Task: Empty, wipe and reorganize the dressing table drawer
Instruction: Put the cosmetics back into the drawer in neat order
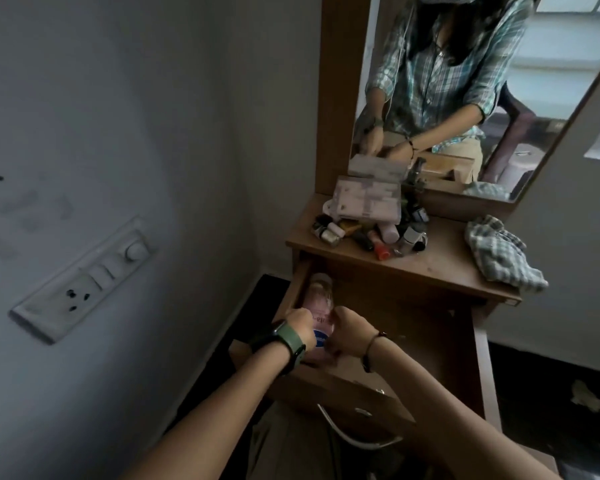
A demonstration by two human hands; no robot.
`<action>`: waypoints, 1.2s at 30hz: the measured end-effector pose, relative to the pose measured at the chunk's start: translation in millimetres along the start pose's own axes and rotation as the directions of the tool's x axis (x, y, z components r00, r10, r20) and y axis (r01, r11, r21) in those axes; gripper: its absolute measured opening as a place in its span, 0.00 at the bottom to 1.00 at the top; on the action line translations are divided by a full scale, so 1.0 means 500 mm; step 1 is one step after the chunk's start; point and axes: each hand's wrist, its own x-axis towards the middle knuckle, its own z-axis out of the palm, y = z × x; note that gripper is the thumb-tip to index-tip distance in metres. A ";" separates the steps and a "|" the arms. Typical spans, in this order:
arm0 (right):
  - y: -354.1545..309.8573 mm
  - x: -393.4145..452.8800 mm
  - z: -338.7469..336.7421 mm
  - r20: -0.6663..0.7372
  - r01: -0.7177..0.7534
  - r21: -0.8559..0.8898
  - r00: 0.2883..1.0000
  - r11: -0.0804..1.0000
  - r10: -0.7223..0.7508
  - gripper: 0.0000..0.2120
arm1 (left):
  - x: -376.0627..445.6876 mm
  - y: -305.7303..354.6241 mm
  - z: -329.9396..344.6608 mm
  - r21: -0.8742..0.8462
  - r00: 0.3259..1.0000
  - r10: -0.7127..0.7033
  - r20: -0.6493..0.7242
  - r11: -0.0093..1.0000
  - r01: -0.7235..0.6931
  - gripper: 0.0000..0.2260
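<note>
Hands are meeting over the open drawer (426, 337) of a wooden dressing table, seen from the head camera. The left hand (300, 329), with a green-strapped watch (286, 344) on its wrist, and the right hand (349, 332), with a thin dark bracelet (371, 344), are both closing their fingers (336, 315) around a pale pink bottle (321, 299). The bottle is translucent, carrying a label with pink lettering and a blue patch near its lower end. It is lying along the left wall of the drawer, its long axis running from about six o'clock to twelve o'clock, with the rounded cap end pointing away toward the back of the drawer. How tightly each hand is gripping cannot be told, since the fingers are partly hiding one another.

Up at one o'clock from the hands, the surface (440, 261) is carrying a heap of small cosmetics (371, 233): little bottles, tubes and an orange-capped item, with a pale pink box (368, 200) sitting on top against the mirror (465, 81). A crumpled checked cloth (499, 254) is lying at the right end of the surface. The mirror is reflecting a person in a checked shirt. At nine o'clock, a switchboard (84, 282) is sitting on the grey wall.
</note>
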 end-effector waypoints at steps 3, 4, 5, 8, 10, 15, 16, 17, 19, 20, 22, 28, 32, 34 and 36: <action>-0.003 0.030 0.016 -0.051 -0.001 0.006 0.999 1.000 0.001 0.23 | 0.017 0.000 0.015 -0.024 0.999 0.014 0.034 1.000 -0.013 0.22; -0.003 0.034 0.018 -0.070 0.003 0.008 0.998 1.000 -0.003 0.23 | 0.019 0.002 0.020 -0.028 1.000 0.003 0.025 1.000 -0.002 0.22; -0.001 0.038 0.020 -0.083 0.005 0.001 0.997 1.000 -0.005 0.22 | 0.023 0.004 0.025 -0.037 1.000 -0.019 0.013 0.999 0.019 0.21; 0.002 0.046 0.024 -0.119 0.014 -0.012 0.993 1.000 -0.015 0.21 | 0.031 0.011 0.033 -0.049 0.995 -0.035 -0.095 0.998 0.030 0.16; 0.003 0.048 0.028 -0.137 0.030 -0.016 0.990 0.999 -0.032 0.19 | 0.031 0.014 0.032 0.002 0.984 -0.011 -0.179 1.000 0.012 0.16; 0.004 0.053 0.040 -0.169 0.059 -0.067 0.983 0.996 -0.070 0.13 | 0.032 0.022 0.048 0.189 0.978 0.071 -0.198 0.982 -0.033 0.16; 0.005 0.055 0.041 -0.170 0.061 -0.084 0.983 0.995 -0.075 0.13 | 0.033 0.021 0.050 0.209 0.978 0.071 -0.196 0.978 -0.029 0.16; 0.005 0.056 0.041 -0.171 0.066 -0.099 0.982 0.993 -0.082 0.13 | 0.034 0.019 0.052 0.225 0.978 0.081 -0.192 0.974 -0.037 0.16; 0.008 0.058 0.039 -0.178 0.078 -0.127 0.979 0.989 -0.100 0.12 | 0.039 0.017 0.053 0.243 0.980 0.095 -0.172 0.969 -0.052 0.14; 0.009 0.058 0.038 -0.182 0.087 -0.144 0.977 0.986 -0.113 0.12 | 0.038 0.016 0.050 0.244 0.983 0.096 -0.158 0.968 -0.055 0.13; 0.011 0.056 0.038 -0.192 0.097 -0.171 0.973 0.980 -0.130 0.12 | 0.046 0.011 0.047 0.192 0.982 0.121 -0.146 0.977 -0.092 0.13; -0.012 0.015 -0.038 -0.343 0.222 -0.283 0.885 0.933 -0.314 0.11 | 0.050 0.028 -0.040 -0.003 0.922 0.222 -0.318 0.972 -0.235 0.13; -0.073 -0.026 -0.160 -0.556 0.365 -0.278 0.693 0.888 -0.459 0.10 | 0.066 0.072 -0.138 -0.447 0.907 0.199 -0.371 0.818 -0.362 0.10; -0.102 -0.027 -0.229 -0.657 0.380 -0.249 0.610 0.891 -0.443 0.09 | 0.084 0.101 -0.182 -0.606 0.919 0.150 -0.363 0.711 -0.356 0.08; -0.121 -0.009 -0.295 -0.706 0.319 -0.260 0.581 0.912 -0.404 0.09 | 0.106 0.125 -0.215 -0.640 0.930 0.123 -0.347 0.694 -0.331 0.08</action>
